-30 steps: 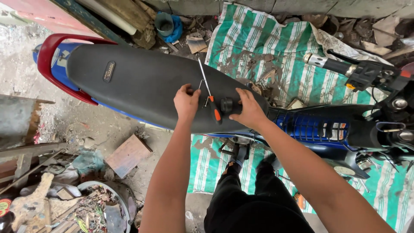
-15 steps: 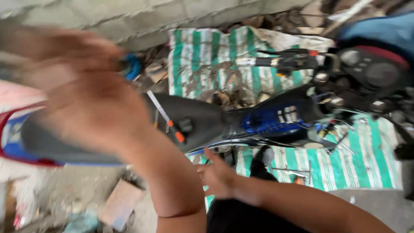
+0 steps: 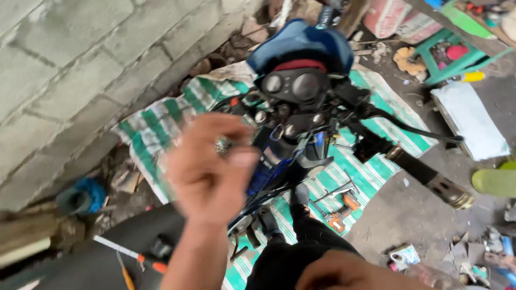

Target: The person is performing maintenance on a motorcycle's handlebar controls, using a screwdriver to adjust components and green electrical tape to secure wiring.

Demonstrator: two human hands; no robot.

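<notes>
My left hand is raised in front of the camera, blurred, with a ring on one finger and the fingers loosely curled; I see nothing in it. My right hand lies low at the bottom edge against my black trousers, only partly in view. Behind the left hand stands a blue motorcycle, its twin round gauges and black handlebar grip towards the top. Its black seat is at the lower left, with an orange-handled screwdriver lying on it.
A green-and-white striped tarp lies under the bike, with orange-handled pliers and other small tools on it. A grey block wall runs along the left. A green stool and a white board are at the upper right.
My view has swung from the seat towards the handlebars. Both hands left the seat and the screwdriver; the left rose before the camera, the right dropped to my lap.
</notes>
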